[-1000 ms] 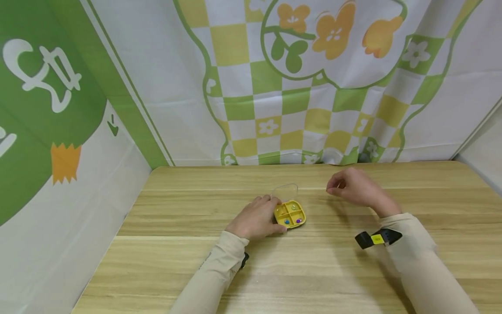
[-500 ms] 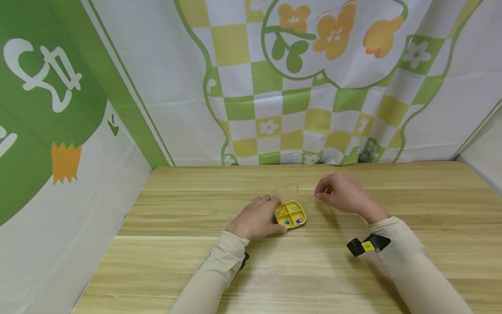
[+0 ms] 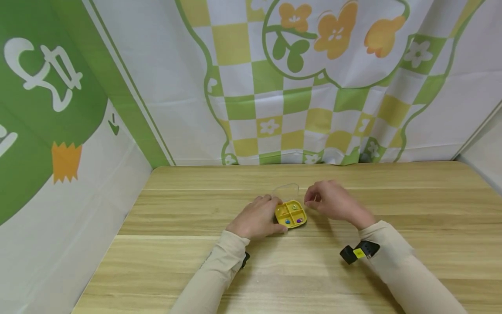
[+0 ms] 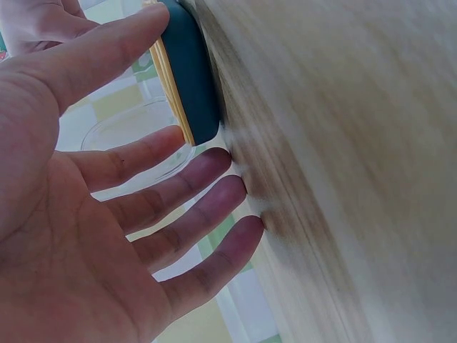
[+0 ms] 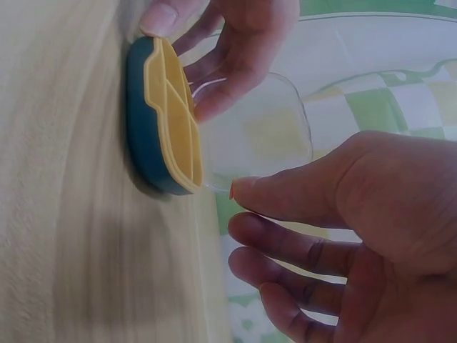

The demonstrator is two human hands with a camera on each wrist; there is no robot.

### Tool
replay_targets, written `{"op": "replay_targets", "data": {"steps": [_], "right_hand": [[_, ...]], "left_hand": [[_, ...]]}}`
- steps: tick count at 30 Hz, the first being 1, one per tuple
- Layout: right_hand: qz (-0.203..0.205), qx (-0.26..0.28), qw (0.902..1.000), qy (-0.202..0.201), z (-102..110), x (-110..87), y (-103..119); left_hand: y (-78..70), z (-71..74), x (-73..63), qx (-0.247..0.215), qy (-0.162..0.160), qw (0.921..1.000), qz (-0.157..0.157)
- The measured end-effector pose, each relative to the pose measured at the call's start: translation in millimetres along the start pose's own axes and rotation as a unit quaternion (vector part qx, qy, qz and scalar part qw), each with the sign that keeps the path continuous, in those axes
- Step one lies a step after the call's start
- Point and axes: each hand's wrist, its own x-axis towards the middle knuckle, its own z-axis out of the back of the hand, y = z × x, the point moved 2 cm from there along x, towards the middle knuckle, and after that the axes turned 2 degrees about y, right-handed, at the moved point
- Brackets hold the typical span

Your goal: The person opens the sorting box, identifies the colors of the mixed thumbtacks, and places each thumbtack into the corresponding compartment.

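A small pill box (image 3: 290, 213) lies on the table, its yellow tray split into four-way compartments over a dark teal base (image 5: 143, 118). Its clear lid (image 5: 275, 125) stands raised at the back. My left hand (image 3: 256, 218) steadies the box from the left, thumb and index finger gripping opposite edges. A blue piece (image 3: 287, 221) sits in the near left compartment, purple pieces (image 3: 299, 220) in the near right, and a clear greenish piece (image 3: 294, 208) in the far right. Beside the box's right edge, my right hand (image 3: 333, 201) pinches a tiny orange-red piece (image 5: 232, 191), mostly hidden by the fingertips.
The wooden table (image 3: 176, 257) reaches back to a green, white and yellow checked curtain (image 3: 294, 109). A white and green printed panel (image 3: 78, 174) borders it on the left. Both wrists carry black straps, such as the right wrist strap (image 3: 368, 248).
My right hand has moved left and slightly nearer, coming up to the box's right edge with its fingertips still pinched. The left hand and the pill box have stayed in place.
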Motion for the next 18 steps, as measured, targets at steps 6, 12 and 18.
{"op": "replay_targets", "data": {"steps": [6,12,18], "right_hand": [[0.013,-0.008,0.9999,-0.007,-4.1,1.7,2.7],[0.017,-0.005,0.9998,-0.012,-8.9,3.2,5.0],[0.015,0.000,0.9997,-0.017,-15.0,4.9,11.1]], "left_hand": [[0.2,0.3,0.5,-0.004,-0.001,1.0000,-0.002],[0.3,0.5,0.6,-0.002,-0.003,1.0000,-0.004],[0.3,0.4,0.0,0.001,-0.003,1.0000,-0.007]]}}
